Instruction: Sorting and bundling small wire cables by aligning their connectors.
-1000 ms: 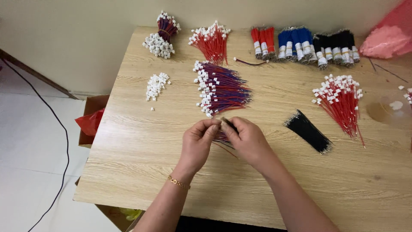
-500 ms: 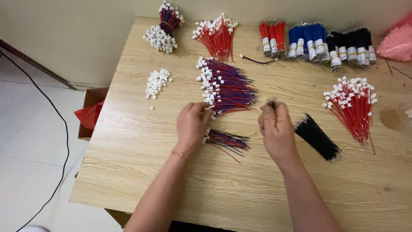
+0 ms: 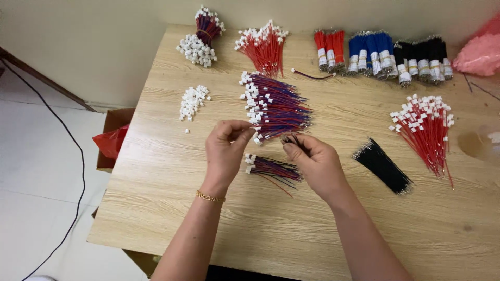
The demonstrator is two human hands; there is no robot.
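Leftmost, a scatter of loose white connectors (image 3: 191,101) lies on the bench (image 3: 166,198), well apart from the hands. Next, the left hand (image 3: 225,151) hovers with thumb and fingertips pressed together; whether they pinch anything is too small to tell. Between the hands, a small red-and-blue wire bundle (image 3: 273,169) lies on the bench, its long axis running left to right, connector end toward the left hand. The right hand (image 3: 312,161) pinches a few thin dark wires (image 3: 291,139), just beside it.
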